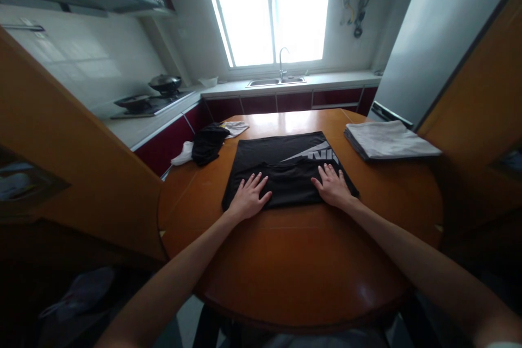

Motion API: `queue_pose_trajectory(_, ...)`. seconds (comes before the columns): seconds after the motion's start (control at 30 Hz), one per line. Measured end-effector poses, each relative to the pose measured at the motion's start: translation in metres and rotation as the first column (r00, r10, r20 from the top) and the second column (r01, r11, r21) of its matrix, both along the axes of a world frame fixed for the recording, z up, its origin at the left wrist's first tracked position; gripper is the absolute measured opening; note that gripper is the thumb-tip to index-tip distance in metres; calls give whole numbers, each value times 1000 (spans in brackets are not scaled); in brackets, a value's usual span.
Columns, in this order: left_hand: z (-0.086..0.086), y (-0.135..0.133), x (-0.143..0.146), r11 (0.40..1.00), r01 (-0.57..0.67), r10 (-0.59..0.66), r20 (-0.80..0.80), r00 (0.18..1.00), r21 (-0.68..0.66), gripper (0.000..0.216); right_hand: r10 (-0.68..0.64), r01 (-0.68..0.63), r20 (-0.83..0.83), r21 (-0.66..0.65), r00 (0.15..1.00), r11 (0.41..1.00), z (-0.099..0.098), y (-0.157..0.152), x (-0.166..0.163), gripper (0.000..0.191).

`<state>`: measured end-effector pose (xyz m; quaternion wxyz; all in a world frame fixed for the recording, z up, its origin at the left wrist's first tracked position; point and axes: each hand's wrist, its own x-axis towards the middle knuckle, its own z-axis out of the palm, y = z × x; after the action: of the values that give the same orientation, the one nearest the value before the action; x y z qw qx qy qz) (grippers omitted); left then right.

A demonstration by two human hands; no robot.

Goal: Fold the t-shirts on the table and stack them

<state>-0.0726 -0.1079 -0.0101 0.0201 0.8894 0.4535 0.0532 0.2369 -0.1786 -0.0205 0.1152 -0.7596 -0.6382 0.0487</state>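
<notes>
A black shirt with a white print [285, 160] lies flat and partly folded in the middle of a round wooden table [302, 261]. My left hand [248, 196] presses flat on the shirt's near left edge, fingers spread. My right hand [332, 185] lies flat on the near right part, fingers stretched out too. Neither hand grips anything.
A folded grey-white cloth stack [387, 138] sits at the table's right. A crumpled black garment [207, 142] with white cloths [235, 128] lies at the far left. Behind are a counter with a sink [277, 81], a stove with pans [155, 95], and a fridge [428, 43].
</notes>
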Motion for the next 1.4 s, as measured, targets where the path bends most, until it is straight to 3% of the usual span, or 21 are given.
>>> queue_pose_trajectory(0.17,0,1,0,1000,0,0,4,1000,2,68,-80,98,-176,96,981,991,2,9,20,68)
queue_pose_trajectory(0.3,-3,3,1,1000,-2,2,2,1000,4,69,-83,196,-426,229,901,954,18,15,68,53)
queue_pose_trajectory(0.43,-2,3,-2,1000,1,-1,0,1000,-1,68,-79,187,-563,135,823,973,33,-9,120,36)
queue_pose_trajectory(0.57,13,-2,6,998,-8,6,35,999,56,67,-32,100,-599,81,800,992,24,-48,132,20)
queue_pose_trajectory(0.67,30,-13,42,980,160,-172,103,980,121,60,44,2,-643,70,764,998,11,-62,127,23)
queue_pose_trajectory(0.77,38,-26,109,903,425,-429,169,887,63,51,100,-42,-643,105,759,994,5,-63,124,26)
queue_pose_trajectory(0.87,32,-32,181,827,561,-554,212,805,31,47,125,-56,-617,130,777,990,5,-59,125,28)
queue_pose_trajectory(0.97,17,-26,227,813,582,-571,204,795,8,45,121,-33,-573,161,811,986,5,-60,124,29)
queue_pose_trajectory(1.13,-2,-14,241,836,548,-538,147,830,-30,51,126,11,-532,248,837,969,-3,-69,122,30)
queue_pose_trajectory(1.4,-2,-16,239,842,538,-532,121,838,-30,52,174,-1,-535,308,827,952,-6,-76,109,20)
